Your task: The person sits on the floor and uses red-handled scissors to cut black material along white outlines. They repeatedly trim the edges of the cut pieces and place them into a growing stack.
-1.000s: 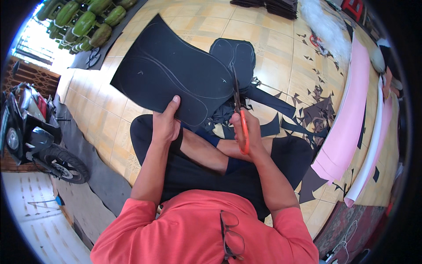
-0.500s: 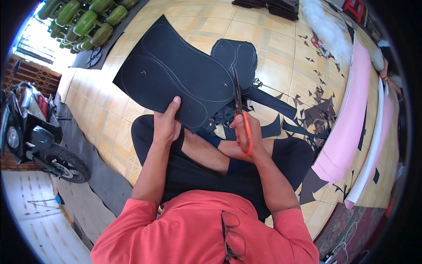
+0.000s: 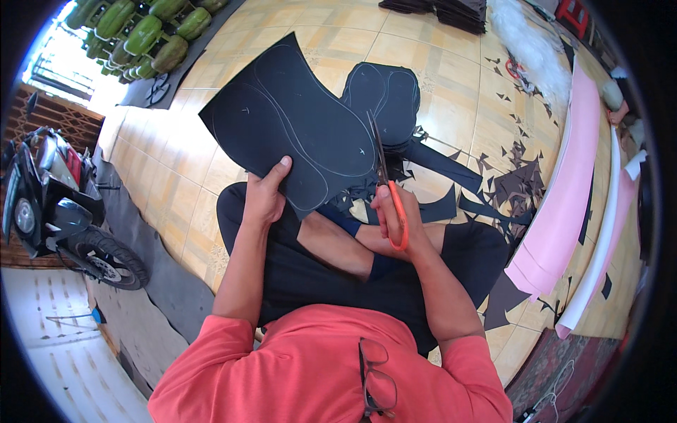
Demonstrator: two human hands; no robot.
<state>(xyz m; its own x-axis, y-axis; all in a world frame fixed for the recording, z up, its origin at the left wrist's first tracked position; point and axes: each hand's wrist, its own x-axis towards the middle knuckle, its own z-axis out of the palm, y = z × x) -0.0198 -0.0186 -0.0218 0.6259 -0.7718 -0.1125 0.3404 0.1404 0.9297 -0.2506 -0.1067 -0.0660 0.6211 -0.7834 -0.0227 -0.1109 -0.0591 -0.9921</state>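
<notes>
My left hand [image 3: 266, 196] grips the lower edge of a black sheet [image 3: 293, 116], thumb on top and fingers underneath. Pale curved sole-shaped outlines are drawn across the sheet. In my right hand [image 3: 396, 222] is a pair of scissors [image 3: 399, 211] with orange handles, its long blades pointing up and away from me. The blades lie along the sheet's right edge, close to an outlined curve, and look slightly parted at the tips. Just beyond them a stack of black pieces [image 3: 386, 99] with similar outlines rests on the floor.
Dark offcuts [image 3: 518, 180] litter the tiles at right, beside pink sheets [image 3: 557, 211] and white fluff [image 3: 529, 49]. A dark stack [image 3: 451, 13] lies at the back. Left are a motorcycle [image 3: 70, 218], a grey mat [image 3: 159, 271] and green gas cylinders [image 3: 144, 35]. Glasses [image 3: 379, 384] hang from my shirt.
The black sheet has turned clockwise in my left hand, its far corner swinging to the right. My right hand and the scissors stay in nearly the same place.
</notes>
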